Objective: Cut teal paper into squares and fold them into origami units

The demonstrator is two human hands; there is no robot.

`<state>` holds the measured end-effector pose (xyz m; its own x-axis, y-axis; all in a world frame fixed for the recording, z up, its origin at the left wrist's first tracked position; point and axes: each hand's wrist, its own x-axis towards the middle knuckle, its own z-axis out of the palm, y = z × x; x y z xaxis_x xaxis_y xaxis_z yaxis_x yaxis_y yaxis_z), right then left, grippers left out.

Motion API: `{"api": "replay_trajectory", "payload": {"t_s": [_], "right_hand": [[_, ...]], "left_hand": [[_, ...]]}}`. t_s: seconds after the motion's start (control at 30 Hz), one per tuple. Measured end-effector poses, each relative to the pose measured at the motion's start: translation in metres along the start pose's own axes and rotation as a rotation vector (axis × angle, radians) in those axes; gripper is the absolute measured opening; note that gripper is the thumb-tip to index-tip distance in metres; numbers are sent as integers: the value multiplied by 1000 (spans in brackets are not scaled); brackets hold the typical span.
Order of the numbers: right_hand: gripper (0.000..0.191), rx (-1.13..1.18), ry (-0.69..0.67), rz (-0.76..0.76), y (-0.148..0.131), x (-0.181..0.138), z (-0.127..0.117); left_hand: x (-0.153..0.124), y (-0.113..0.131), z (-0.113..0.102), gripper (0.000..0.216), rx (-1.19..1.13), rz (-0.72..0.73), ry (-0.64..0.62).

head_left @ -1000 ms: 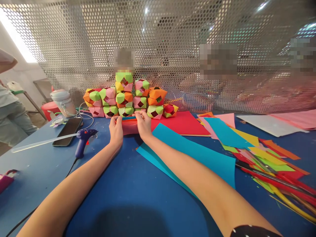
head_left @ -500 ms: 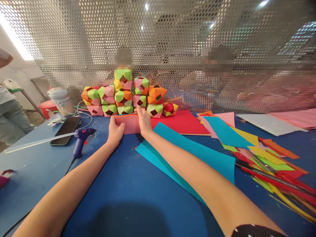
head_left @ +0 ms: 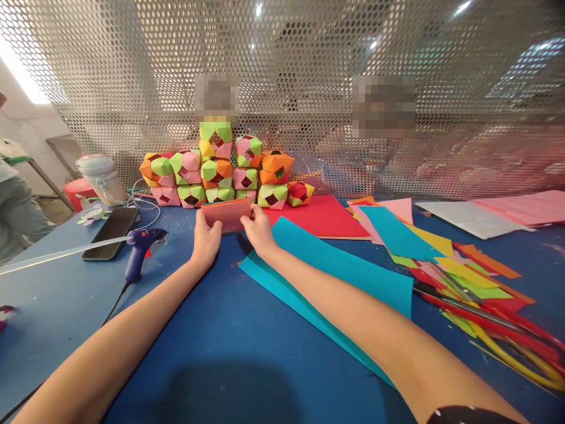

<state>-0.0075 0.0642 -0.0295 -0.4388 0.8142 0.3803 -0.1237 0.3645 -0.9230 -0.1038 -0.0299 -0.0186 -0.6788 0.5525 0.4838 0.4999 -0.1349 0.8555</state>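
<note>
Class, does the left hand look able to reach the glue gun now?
Probably yes: nothing visible stands between the left hand and the glue gun, though that hand would first need to release the pink paper.

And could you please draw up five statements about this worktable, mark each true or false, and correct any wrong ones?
1. The left hand and right hand both hold the pink paper. True.
2. The glue gun is to the right of both hands. False: the glue gun is to their left.
3. The large blue paper extends beneath the right forearm. True.
4. The phone stands on end. False: the phone lies flat on the table.
5. Folded paper shapes are stacked in front of the mesh. True.
</note>
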Motion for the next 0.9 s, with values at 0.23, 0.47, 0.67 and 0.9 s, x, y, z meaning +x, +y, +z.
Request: {"api": "replay_trajectory", "payload": {"t_s": [0.23, 0.47, 0.67, 0.9], "right_hand": [[11, -106, -37, -1, 2, -2, -2], [9, -258, -66, 14, -2, 5, -1], [6, -415, -88, 39, -2, 7, -4], [51, -525, -149, -8, -10, 10, -11]], "left_hand": [[1, -8, 1, 23, 51, -24, 19], [8, -7, -5, 18, 121, -35, 56], [14, -14, -7, 27, 183, -50, 34], [14, -17, -10, 53, 325, -41, -5]]}}
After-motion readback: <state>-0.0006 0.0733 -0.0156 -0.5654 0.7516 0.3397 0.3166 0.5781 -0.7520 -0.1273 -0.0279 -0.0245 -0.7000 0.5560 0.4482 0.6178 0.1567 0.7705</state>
